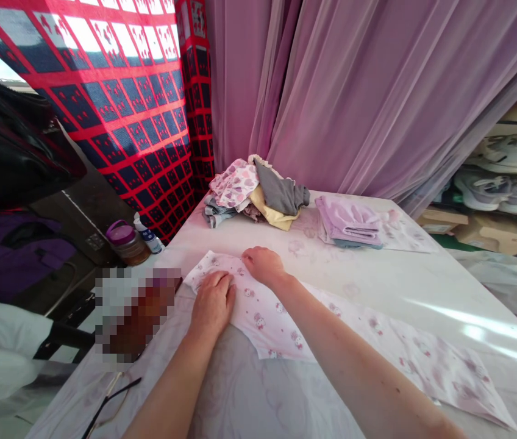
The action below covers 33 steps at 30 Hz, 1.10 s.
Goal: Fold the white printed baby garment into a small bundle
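A pale pink pair of pants [281,323] with a small cartoon print lies stretched across the white table cover, one leg reaching to the lower right. My left hand [214,300] rests flat on the cloth near its left end, fingers extended. At the far edge of the same garment, my right hand [264,265] is closed with its fingers curled onto the fabric. My right forearm crosses over the pants and hides part of them.
Behind are a heap of loose clothes [281,192] and a folded lilac stack [347,219]. Eyeglasses [107,402] lie at the near left, below a blurred-out object [139,317]. A lidded jar [127,244] and a bottle [149,235] stand beyond the left edge; shoes [499,189] sit on right shelves.
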Each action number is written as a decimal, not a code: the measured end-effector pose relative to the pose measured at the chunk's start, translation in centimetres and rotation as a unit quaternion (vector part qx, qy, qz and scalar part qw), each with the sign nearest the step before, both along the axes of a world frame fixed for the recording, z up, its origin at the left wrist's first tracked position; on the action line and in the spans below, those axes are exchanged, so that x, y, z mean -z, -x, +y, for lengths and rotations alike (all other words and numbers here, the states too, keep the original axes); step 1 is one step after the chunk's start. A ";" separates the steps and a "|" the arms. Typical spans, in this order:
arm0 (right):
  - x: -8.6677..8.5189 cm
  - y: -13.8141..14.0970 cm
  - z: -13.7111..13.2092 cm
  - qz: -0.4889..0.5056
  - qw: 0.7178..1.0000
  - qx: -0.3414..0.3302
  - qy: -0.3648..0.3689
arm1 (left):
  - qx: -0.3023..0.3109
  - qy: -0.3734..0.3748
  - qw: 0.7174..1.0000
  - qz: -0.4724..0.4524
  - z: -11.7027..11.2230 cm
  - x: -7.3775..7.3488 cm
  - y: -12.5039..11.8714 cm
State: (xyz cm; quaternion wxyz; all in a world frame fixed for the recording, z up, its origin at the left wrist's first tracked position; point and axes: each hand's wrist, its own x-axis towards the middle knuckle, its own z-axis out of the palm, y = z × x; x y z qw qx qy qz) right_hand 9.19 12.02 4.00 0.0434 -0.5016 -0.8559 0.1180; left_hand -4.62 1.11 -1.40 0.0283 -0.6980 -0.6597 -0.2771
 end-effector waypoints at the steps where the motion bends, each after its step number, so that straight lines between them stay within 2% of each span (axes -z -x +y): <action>1: 0.0 0.9 0.3 0.005 1.000 -0.016 0.000 | -0.001 -0.002 1.000 -0.004 0.0 0.0 0.0; 7: 0.5 4.9 1.7 0.020 0.998 -0.061 -0.001 | -0.007 -0.031 0.999 -0.009 -0.3 0.2 -0.1; 13: 1.5 5.7 2.3 0.025 0.999 -0.042 -0.014 | -0.020 -0.013 1.000 -0.004 -0.3 0.4 -0.3; 17: 1.4 5.7 1.9 0.038 0.998 -0.042 -0.020 | -0.029 -0.003 0.999 0.014 -0.2 0.7 -0.2; 20: 1.0 4.4 0.6 0.074 0.995 -0.048 -0.039 | -0.032 -0.001 0.999 0.028 -0.1 1.0 0.0; 24: 1.3 0.3 -2.5 0.096 0.991 -0.087 -0.039 | -0.048 -0.009 0.998 0.029 0.2 1.4 0.0; 26: 2.0 -2.1 -4.0 0.077 0.988 -0.129 -0.023 | -0.056 -0.005 0.998 0.031 0.3 1.4 -0.1; 28: 2.5 -4.0 -5.2 0.041 0.989 -0.140 -0.007 | -0.057 0.003 0.997 0.041 0.4 1.3 -0.1; 33: 2.2 -5.4 -6.7 0.003 0.993 -0.115 0.011 | -0.054 0.000 0.996 0.072 0.8 1.1 0.2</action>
